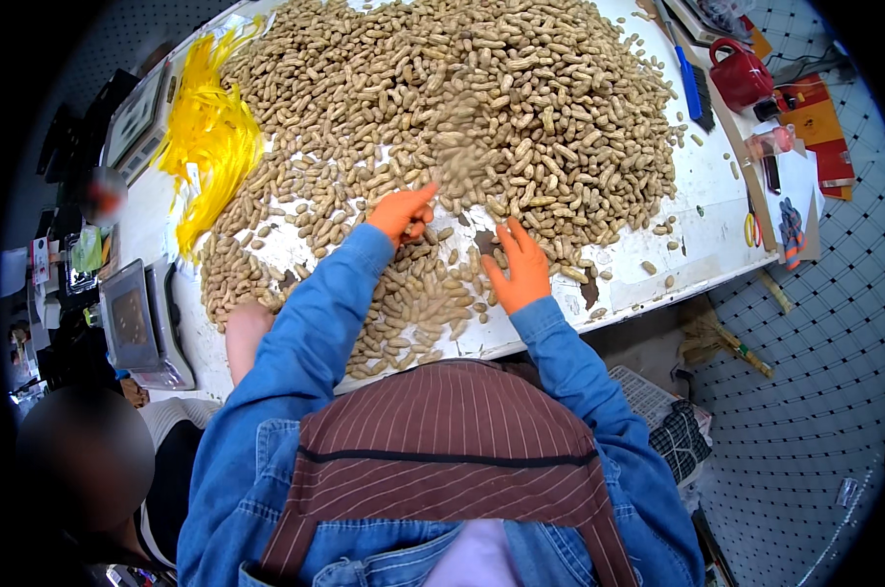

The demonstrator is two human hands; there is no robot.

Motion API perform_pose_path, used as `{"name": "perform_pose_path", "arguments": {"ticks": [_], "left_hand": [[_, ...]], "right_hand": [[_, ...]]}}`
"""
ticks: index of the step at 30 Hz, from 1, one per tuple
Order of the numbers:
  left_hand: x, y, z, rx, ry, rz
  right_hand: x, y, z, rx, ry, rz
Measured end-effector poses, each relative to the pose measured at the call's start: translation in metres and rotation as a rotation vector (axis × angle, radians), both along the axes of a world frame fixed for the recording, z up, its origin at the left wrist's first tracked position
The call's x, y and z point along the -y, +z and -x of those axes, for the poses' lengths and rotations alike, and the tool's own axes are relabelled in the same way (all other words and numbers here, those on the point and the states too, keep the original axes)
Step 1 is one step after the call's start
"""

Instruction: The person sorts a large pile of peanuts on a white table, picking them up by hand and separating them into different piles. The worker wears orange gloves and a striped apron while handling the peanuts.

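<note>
A large heap of unshelled peanuts [560, 95] covers the far part of a worn white table [670, 257]. My left hand [404, 213], in an orange glove, is at the near edge of the heap with its index finger stretched out and the other fingers curled; whether it holds a peanut I cannot tell. To its right, my right hand [519, 268], gloved alike, has its fingers spread beside some loose peanuts and holds nothing visible. Between my arms and the table's near edge lies a smaller spread of peanuts [420, 293]. Some peanuts near my left hand are blurred by motion.
Yellow mesh netting [222, 139] lies at left, near a digital scale [138, 315]. A co-worker's bare forearm [245, 337] reaches in beside my left sleeve. At right are a blue brush [692, 81], a red mug [739, 73], scissors [753, 226] and a grey-orange glove [791, 231].
</note>
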State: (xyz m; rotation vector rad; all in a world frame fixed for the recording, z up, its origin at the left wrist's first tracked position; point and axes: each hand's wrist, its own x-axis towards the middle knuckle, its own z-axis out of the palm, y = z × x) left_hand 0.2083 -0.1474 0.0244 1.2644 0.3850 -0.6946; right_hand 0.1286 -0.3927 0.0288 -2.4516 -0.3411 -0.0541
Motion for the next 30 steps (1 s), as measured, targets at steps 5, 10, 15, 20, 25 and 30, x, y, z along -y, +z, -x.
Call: {"name": "perform_pose_path", "arguments": {"ticks": [5, 10, 15, 20, 25, 30], "left_hand": [[0.034, -0.007, 0.009, 0.636, -0.439, -0.935], [0.039, -0.018, 0.007, 0.689, -0.671, -1.104], [0.002, 0.024, 0.012, 0.032, 0.176, 0.124], [-0.029, 0.021, 0.068, -0.131, 0.652, 0.711], [-0.007, 0.024, 0.114, -0.299, 0.628, 0.816], [-0.002, 0.017, 0.114, -0.366, 0.706, 0.832]], "right_hand": [[0.002, -0.003, -0.005, 0.017, -0.028, 0.004], [-0.019, -0.002, -0.006, 0.033, 0.137, 0.151], [-0.049, -0.003, -0.024, 0.002, 0.250, 0.373], [-0.062, -0.019, -0.035, -0.061, 0.226, 0.272], [-0.077, 0.042, -0.034, -0.269, 0.322, -0.258], [-0.073, 0.051, -0.044, -0.151, 0.249, -0.170]]}}
